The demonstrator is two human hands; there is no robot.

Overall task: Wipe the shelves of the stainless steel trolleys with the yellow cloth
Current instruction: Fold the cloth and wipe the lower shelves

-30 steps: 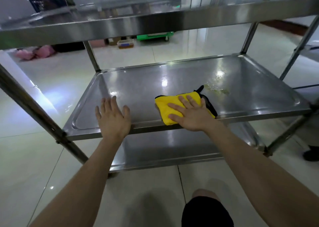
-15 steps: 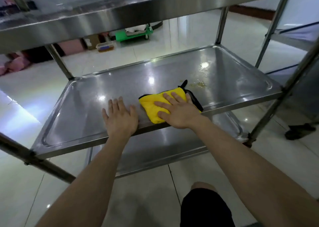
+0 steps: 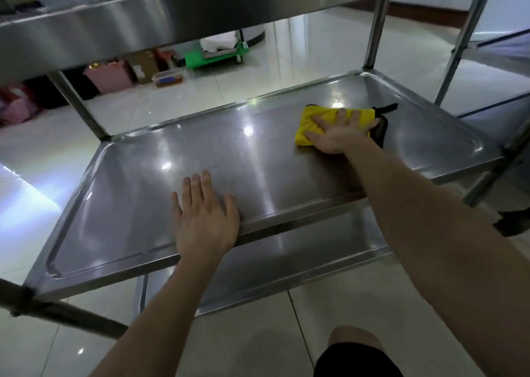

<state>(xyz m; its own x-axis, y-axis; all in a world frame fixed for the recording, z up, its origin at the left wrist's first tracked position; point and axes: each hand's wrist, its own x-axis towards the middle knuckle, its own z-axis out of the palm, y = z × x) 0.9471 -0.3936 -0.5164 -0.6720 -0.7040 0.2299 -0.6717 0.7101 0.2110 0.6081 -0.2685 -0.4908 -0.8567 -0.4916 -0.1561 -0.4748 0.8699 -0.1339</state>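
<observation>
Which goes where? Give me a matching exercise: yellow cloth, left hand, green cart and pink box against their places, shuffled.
1. yellow cloth
2. left hand
3. green cart
4. pink box

A. flat on the near rim of the middle shelf
B. on wheels, on the floor beyond the shelf
C. under the right hand, far right of the shelf
D. on the floor, furthest left of the four

Pairs: 1-C, 2-A, 3-B, 4-D.

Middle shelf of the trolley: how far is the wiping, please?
Done, apparently: the middle shelf shows only glare left of the yellow cloth, no smears. In hand: the right hand presses the cloth flat near the far right corner; the left hand rests on the front rim. Left: probably that corner and the lower shelf.
</observation>
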